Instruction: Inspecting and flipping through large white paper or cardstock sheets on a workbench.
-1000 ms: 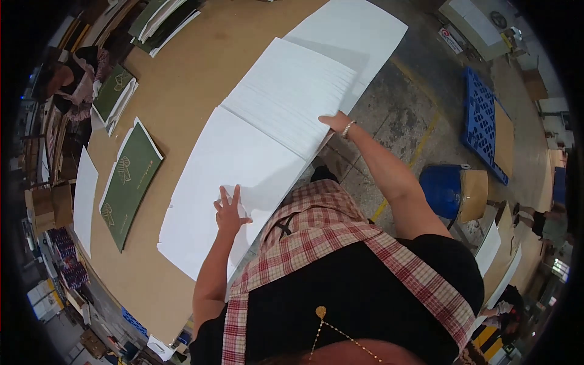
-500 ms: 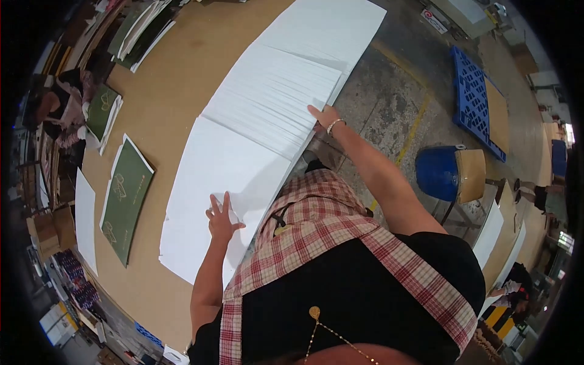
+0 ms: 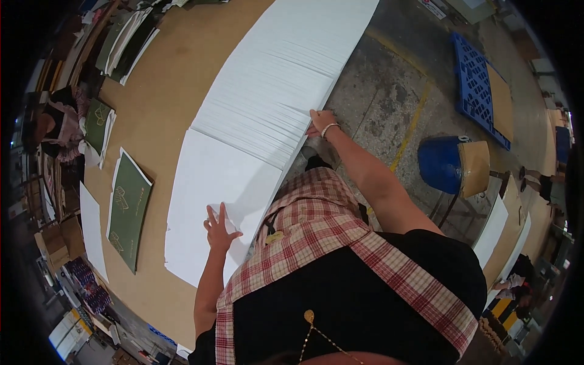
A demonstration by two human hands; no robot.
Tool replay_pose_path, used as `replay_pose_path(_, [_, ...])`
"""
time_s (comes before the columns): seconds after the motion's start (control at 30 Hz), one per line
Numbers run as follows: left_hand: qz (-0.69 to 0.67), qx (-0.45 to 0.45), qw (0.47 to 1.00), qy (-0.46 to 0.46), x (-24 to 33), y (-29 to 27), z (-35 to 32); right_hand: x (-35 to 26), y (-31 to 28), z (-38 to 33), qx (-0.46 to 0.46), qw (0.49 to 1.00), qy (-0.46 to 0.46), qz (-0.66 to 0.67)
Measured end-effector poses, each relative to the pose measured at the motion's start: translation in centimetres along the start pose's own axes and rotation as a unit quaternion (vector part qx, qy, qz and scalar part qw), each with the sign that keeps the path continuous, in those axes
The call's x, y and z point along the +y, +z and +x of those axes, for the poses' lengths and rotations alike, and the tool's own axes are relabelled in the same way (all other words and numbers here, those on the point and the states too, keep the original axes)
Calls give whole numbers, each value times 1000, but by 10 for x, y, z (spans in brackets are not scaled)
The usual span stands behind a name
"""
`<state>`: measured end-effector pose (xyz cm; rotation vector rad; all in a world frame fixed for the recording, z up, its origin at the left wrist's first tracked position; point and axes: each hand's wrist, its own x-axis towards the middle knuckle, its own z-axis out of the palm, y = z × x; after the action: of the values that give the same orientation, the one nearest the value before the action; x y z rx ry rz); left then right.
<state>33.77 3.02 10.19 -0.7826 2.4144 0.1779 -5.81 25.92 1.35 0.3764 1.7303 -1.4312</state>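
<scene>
**Fanned white sheets under both hands at the desk's near edge**

While the left hand [image 3: 218, 228] lies flat with its fingers spread on the plain white sheet [image 3: 213, 207] at the near left of the run, the right hand [image 3: 320, 120] reaches far out along the near edge of the desk [image 3: 164, 91] and rests against the edge of the fanned stack of white sheets [image 3: 267, 103]. The left hand is fully open and grips nothing; it only presses down. The right hand's fingers curl against the stepped sheet edges where they overhang the desk's near edge; whether they pinch a sheet or merely push, I cannot tell.

The white paper runs in a long band from the near left corner of the desk toward the far right, its middle part spread like a deck of cards, each sheet showing a thin strip. The step in hand looks like the spreading or squaring of this fan: one hand anchors, the other works the edges.

The next move would call for steady pressure at the left so the bottom sheets do not slide, and an even pull or push at the right to keep the steps regular.

Green covers [image 3: 129, 210] lie toward the desk's left edge, well apart from the hands.
</scene>
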Motion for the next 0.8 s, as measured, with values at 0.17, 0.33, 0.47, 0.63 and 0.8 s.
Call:
replay_pose_path(0.17, [-20, 22, 999, 18, -4, 3, 1, -7, 5, -6, -8, 1000, 6, -15])
replay_pose_path(0.33, [-8, 14, 1000, 0, -5, 0, -2, -4, 17, -15, 57, 998, -7, 19])
replay_pose_path(0.47, [-19, 4, 1000, -3, -4, 0, -2, 6, 17, -9, 93, 995, -26, 24])
replay_pose_path(0.63, [-27, 23, 999, 5, -1, 1, -3, 12, 17, 4, 103, 994, -24, 20])
replay_pose_path(0.8, [-35, 4, 999, 11, -8, -9, -1, 4, 12, -9, 174, 950, -89, -244])
